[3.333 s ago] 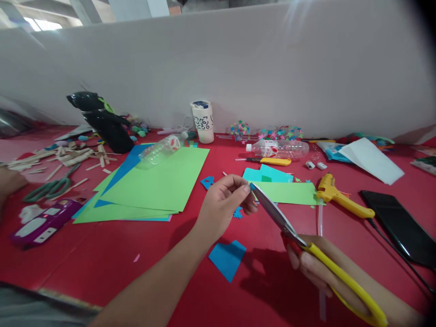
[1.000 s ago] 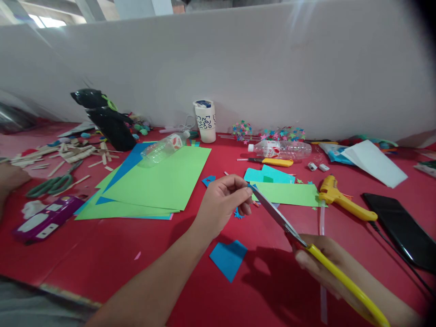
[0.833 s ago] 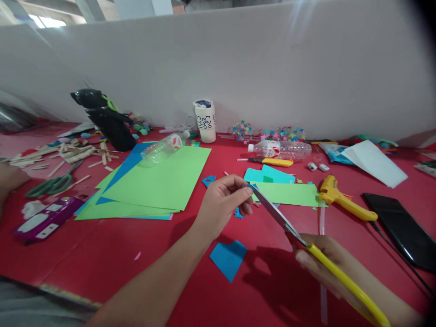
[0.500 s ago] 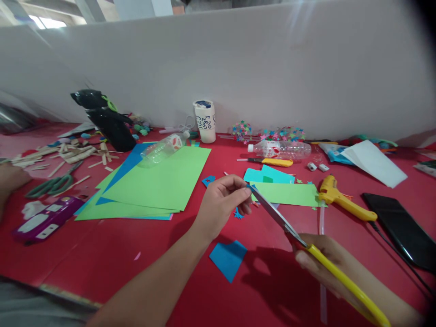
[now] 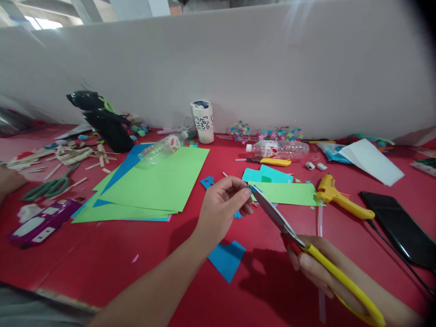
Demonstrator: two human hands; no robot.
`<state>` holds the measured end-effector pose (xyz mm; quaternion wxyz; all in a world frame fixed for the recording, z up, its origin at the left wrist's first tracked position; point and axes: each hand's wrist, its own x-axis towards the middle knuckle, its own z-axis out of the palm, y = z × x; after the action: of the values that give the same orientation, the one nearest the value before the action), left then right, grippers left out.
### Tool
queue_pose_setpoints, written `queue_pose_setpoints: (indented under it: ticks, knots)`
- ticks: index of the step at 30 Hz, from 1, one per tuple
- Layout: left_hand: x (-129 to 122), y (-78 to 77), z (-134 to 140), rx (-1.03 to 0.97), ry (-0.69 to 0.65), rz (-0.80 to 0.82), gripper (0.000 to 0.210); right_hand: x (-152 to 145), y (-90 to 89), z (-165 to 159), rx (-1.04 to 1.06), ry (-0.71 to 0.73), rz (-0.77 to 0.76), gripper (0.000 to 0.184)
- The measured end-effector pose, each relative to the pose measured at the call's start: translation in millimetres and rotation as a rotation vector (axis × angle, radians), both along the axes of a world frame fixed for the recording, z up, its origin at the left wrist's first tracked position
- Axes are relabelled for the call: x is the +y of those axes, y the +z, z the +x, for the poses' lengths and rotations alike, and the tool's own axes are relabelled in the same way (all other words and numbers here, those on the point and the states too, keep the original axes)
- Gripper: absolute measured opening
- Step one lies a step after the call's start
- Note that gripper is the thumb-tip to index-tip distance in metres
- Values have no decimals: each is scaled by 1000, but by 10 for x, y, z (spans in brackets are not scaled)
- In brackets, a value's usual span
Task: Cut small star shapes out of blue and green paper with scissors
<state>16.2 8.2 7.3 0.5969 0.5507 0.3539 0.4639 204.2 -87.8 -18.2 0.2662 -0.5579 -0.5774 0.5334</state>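
My left hand [image 5: 221, 204] pinches a tiny piece of blue paper [image 5: 252, 188] between thumb and fingertips, above the red table. My right hand [image 5: 316, 261] grips yellow-handled scissors [image 5: 277, 215], their blades pointing up and left. The blade tips are at the blue piece, right by my left fingertips. Below my hands a larger blue paper scrap [image 5: 227, 260] lies flat. Several small blue paper stars [image 5: 237, 215] lie partly hidden behind my left hand. A blue offcut with star-shaped holes [image 5: 207, 182] is just beyond it.
Green sheets [image 5: 160, 181] are stacked at left, with a plastic bottle [image 5: 160, 151] on them. To the right lie a green strip [image 5: 289, 193], a yellow glue gun [image 5: 340, 198] with a cord, and a black phone [image 5: 398, 227]. Another person's hand [image 5: 12, 179] is at far left.
The scissor blades look slightly further apart at the tips, and the right hand has shifted a little left. My left hand keeps its pinch. The whole view has shifted slightly.
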Motion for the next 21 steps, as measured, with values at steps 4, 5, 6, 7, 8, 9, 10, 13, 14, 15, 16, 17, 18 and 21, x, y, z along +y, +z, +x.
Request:
queue_pose_setpoints:
  ticks: [4, 5, 6, 7, 8, 9, 10, 13, 14, 15, 16, 17, 18, 21]
  knots:
    - [-37, -8, 34, -10, 21, -7, 11, -9, 2, -12, -9, -26, 7, 58]
    - [-45, -10, 43, -13, 24, -11, 11, -15, 5, -16, -22, -47, 11, 58]
    - [-52, -11, 51, -17, 26, -13, 11, -20, 7, -20, -34, -65, 12, 59]
    - [-58, -12, 57, -22, 28, -14, 11, -25, 9, -23, -39, -74, 7, 59]
    - [-63, -13, 61, -28, 30, -13, 10, -29, 13, -24, -37, -76, -3, 59]
    - [-66, -13, 62, -32, 30, -9, 10, -32, 18, -22, -31, -70, -17, 59]
    - [-68, -12, 61, -35, 31, -7, 9, -33, 26, -18, -28, -63, -33, 58]
    - [-61, 1, 40, -23, 23, -4, 10, -29, 66, 3, -61, -65, -27, 59]
    - [-54, 9, 30, -14, 17, -6, 10, -28, 83, 9, -80, -69, -12, 59]
    - [-46, 17, 20, -3, 10, -6, 11, -28, 99, 13, -98, -73, 2, 59]
    - [-37, 26, 11, 6, 3, -6, 11, -29, 113, 15, -113, -78, 13, 59]
    - [-29, 34, 4, 14, -4, -4, 11, -31, 125, 13, -124, -83, 21, 59]
    - [-20, 41, -2, 21, -9, -2, 10, -34, 134, 8, -133, -87, 25, 59]
    - [-4, 54, -7, 30, -13, 1, 11, -40, 136, -15, -139, -96, 23, 58]
